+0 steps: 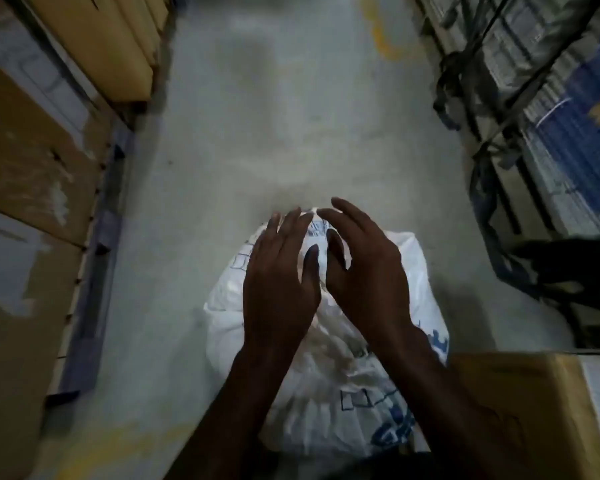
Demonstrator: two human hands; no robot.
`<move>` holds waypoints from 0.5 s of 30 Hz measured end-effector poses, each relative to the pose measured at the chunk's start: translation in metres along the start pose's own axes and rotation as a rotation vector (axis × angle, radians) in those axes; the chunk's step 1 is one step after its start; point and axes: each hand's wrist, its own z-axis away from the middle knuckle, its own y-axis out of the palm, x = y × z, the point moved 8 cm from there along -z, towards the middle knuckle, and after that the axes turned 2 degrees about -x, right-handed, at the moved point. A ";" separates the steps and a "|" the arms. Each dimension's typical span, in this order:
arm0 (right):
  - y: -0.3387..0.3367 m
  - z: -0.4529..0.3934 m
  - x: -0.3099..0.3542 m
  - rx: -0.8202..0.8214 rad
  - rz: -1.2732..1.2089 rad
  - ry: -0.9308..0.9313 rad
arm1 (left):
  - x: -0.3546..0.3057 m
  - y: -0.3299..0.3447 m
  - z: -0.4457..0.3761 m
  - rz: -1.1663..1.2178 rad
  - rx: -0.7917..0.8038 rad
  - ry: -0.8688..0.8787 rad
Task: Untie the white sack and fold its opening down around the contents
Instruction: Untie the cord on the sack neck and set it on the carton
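While the picture is dim and slightly blurred, it shows a person's two bare hands reaching forward and down over a white sack (329, 386) that stands on a grey concrete floor (274, 140) in a narrow aisle. The sack is woven plastic with blue printed lettering and squares, and it sits at the near end of the floor, close to the person. Its top is gathered into a bunched neck (314, 225) that shows between the fingertips. The left hand (279, 284) lies over the left side of the sack's top, fingers straight and spread, relaxed and gripping nothing. The right hand (368, 268) arches over the right side, fingers gently curved with the thumb apart from them, also released; whether its fingertips touch the neck I cannot tell. A brown cardboard box (520, 410) sits just beside the sack at the floor's near right corner. Flattened cardboard sheets (28, 161) line the left edge of the floor. Along the right edge stands dark metal shelving (492, 109) holding bundled blue and white stock (568, 133).
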 end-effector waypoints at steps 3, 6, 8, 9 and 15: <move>0.011 0.035 -0.023 -0.068 -0.028 -0.088 | 0.015 0.030 0.034 0.067 0.004 0.035; 0.011 0.077 -0.046 -0.179 -0.025 -0.176 | 0.024 0.044 0.073 0.077 -0.002 0.104; 0.009 0.098 -0.063 -0.229 0.028 -0.232 | 0.028 0.042 0.092 0.058 -0.051 0.158; 0.009 0.109 -0.069 -0.236 0.065 -0.271 | 0.028 0.042 0.098 0.053 -0.054 0.182; -0.025 0.156 -0.076 -0.296 0.112 -0.316 | 0.002 0.015 0.135 0.126 -0.080 0.230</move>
